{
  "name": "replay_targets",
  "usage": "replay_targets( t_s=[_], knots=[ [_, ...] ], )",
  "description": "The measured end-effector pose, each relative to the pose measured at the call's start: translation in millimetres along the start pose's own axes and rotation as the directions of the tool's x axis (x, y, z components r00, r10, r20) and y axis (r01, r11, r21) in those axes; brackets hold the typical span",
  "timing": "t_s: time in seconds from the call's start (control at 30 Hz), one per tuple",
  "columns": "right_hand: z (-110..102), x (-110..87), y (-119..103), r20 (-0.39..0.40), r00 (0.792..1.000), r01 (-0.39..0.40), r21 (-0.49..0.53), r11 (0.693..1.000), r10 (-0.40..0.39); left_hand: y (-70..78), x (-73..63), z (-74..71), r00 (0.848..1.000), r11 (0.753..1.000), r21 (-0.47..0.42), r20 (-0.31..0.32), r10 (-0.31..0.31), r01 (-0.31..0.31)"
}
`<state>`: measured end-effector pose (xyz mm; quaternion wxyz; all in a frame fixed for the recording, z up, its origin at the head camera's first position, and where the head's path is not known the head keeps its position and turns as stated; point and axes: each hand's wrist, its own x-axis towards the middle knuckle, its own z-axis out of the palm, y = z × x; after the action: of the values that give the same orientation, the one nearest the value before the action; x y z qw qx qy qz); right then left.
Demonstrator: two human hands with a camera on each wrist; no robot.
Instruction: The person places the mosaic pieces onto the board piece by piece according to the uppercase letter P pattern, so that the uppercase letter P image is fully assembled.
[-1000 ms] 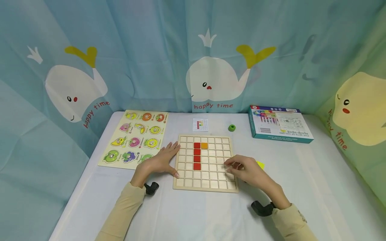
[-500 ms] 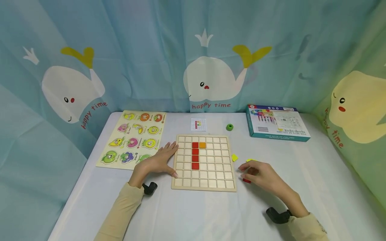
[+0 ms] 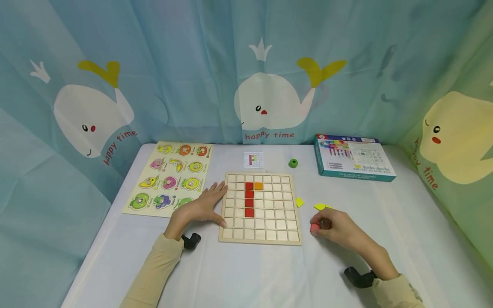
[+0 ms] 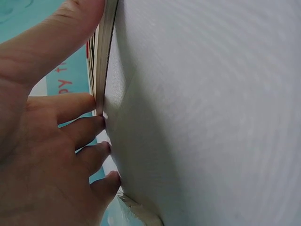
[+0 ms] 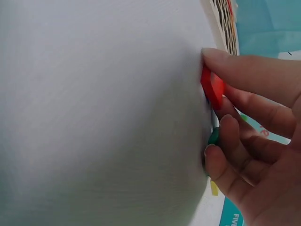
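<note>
My left hand [image 3: 201,208] lies at the left edge of a wooden grid board [image 3: 223,234], fingers spread, fingertips and thumb touching its side. A column of several red square tiles [image 3: 249,203] sits in the board, with an orange tile [image 3: 259,186] right of the top one. Right of the board, my right hand [image 3: 336,226] pinches a loose red tile [image 5: 214,88] between thumb and finger, tilted up at the tabletop. A small green piece [image 5: 214,136] shows by the other fingers in the right wrist view; its shape is mostly hidden.
Yellow pieces [image 3: 299,202] lie right of the board. Behind it are a small pattern card [image 3: 253,160] and a green bead [image 3: 293,163]. A fruit puzzle board [image 3: 154,192] lies at left, and a flat teal box [image 3: 354,157] at back right.
My right hand has moved off the board's right edge, to the right, and now holds the loose red tile, tipped up. The left hand stays at the board's edge.
</note>
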<state>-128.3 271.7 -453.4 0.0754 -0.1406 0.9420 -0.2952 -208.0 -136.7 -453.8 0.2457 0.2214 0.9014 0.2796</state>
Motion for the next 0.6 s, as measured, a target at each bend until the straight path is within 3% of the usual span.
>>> replay_targets(
  t_s=[0.2,0.6],
  knots=[
    [-0.4,4.2,-0.5,0.017,1.000,0.015,-0.012,1.000,-0.015,-0.9,-0.2,1.2,1.000,1.000,0.003,-0.003,-0.003,0.003],
    [-5.6,18.6,-14.0,0.011,0.997,0.071,0.068,0.995,-0.071,-1.0,-0.3,-0.2,1.000,1.000,0.006,-0.005,0.015,-0.015]
  ],
)
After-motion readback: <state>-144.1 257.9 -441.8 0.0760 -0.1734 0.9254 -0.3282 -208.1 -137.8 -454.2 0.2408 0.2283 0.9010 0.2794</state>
